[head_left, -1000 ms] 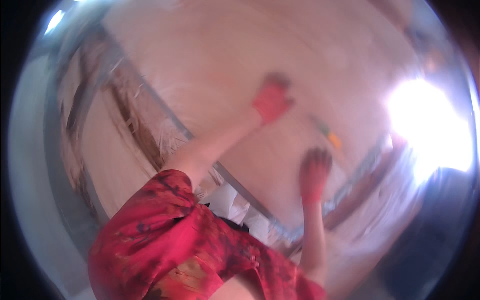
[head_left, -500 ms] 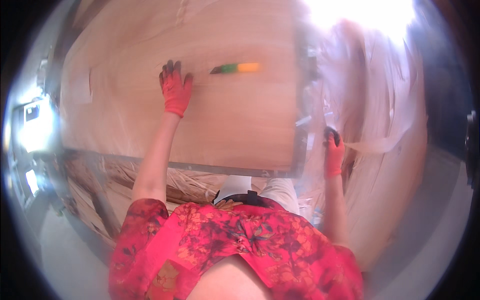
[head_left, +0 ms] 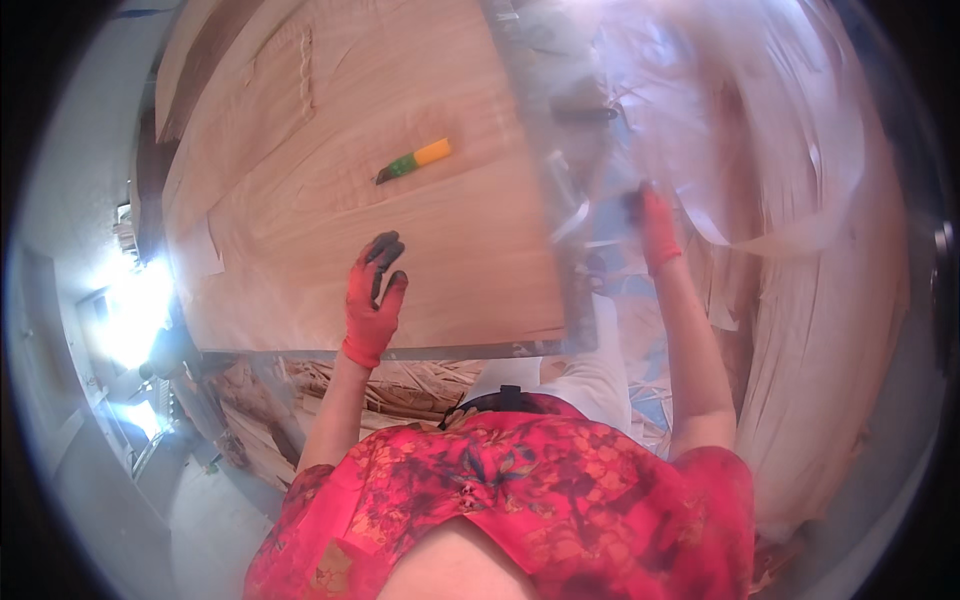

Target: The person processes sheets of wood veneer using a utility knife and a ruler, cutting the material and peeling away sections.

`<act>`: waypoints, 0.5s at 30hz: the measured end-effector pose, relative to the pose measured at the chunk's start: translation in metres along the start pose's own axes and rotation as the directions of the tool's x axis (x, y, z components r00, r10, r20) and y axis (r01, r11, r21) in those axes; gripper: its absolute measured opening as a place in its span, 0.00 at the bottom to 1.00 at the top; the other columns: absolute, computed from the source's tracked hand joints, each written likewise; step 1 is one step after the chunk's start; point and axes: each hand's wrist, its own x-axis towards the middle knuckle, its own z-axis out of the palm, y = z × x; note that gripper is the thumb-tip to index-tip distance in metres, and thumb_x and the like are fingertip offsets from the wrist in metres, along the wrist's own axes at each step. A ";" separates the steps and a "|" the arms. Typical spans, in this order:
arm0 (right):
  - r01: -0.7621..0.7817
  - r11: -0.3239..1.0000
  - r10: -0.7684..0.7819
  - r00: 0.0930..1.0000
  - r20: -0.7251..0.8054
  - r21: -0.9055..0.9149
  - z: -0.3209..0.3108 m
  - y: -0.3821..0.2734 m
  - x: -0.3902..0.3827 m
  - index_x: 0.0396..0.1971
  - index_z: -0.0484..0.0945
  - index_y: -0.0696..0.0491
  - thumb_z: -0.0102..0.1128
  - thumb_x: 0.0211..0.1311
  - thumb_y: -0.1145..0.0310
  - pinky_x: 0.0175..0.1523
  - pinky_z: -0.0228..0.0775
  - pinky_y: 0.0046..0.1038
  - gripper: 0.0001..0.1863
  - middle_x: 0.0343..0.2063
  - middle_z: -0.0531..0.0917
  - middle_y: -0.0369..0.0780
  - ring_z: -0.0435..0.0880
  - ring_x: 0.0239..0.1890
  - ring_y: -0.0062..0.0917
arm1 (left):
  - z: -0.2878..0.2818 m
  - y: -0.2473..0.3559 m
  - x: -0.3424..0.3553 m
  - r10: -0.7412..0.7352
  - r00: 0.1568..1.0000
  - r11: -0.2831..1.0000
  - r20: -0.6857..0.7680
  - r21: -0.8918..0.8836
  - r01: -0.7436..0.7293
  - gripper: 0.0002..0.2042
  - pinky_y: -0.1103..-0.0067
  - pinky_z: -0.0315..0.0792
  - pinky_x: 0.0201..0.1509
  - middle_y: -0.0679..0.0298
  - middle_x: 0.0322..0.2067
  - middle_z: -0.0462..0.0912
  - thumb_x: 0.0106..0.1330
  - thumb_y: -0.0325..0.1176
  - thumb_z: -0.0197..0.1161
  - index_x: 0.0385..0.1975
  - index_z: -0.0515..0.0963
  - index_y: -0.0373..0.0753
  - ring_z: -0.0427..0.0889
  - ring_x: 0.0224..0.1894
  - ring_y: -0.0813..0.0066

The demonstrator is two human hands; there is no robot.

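Wood sheet (head_left: 450, 270) lies spread flat on the counter (head_left: 430, 353), a yellow-and-green hand tool (head_left: 413, 162) resting unheld near its middle; how much work remains does not show. The red-gloved left hand (head_left: 374, 300) is over the sheet's near part, fingers parted, loosely curled, apparently empty; the right hand (head_left: 656, 225) reaches past its right edge, too blurred to tell any grip.

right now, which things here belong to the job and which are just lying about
Likely the job:
wood sheet, left hand over it
right hand, contact unclear

Likely just lying about:
green-yellow tool, untouched
dark slim object
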 end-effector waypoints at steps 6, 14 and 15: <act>-0.357 0.767 0.199 0.922 0.331 0.533 0.038 0.036 -0.019 0.56 0.78 0.56 0.53 0.74 0.52 0.53 0.73 0.31 0.24 0.48 0.86 0.42 0.81 0.46 0.29 | 0.029 0.028 0.007 -0.058 0.987 0.997 0.147 -0.041 0.065 0.19 0.74 0.69 0.67 0.55 0.62 0.75 0.66 0.18 0.60 0.58 0.76 0.32 0.75 0.65 0.63; -0.190 0.559 -0.223 0.903 0.366 0.807 0.043 -0.018 -0.019 0.60 0.75 0.53 0.56 0.75 0.66 0.63 0.74 0.39 0.17 0.52 0.84 0.44 0.82 0.56 0.35 | 0.066 0.040 0.019 -0.231 0.893 0.862 0.387 -0.344 0.372 0.17 0.81 0.69 0.61 0.65 0.55 0.83 0.74 0.30 0.59 0.60 0.78 0.35 0.76 0.57 0.80; -0.007 0.694 -0.278 0.920 0.277 0.720 0.040 -0.034 -0.029 0.61 0.75 0.54 0.56 0.75 0.66 0.63 0.74 0.39 0.18 0.52 0.84 0.44 0.82 0.56 0.35 | 0.071 0.046 0.026 -0.262 0.881 0.854 0.394 -0.330 0.401 0.17 0.80 0.69 0.61 0.65 0.54 0.83 0.73 0.31 0.60 0.60 0.78 0.35 0.77 0.57 0.79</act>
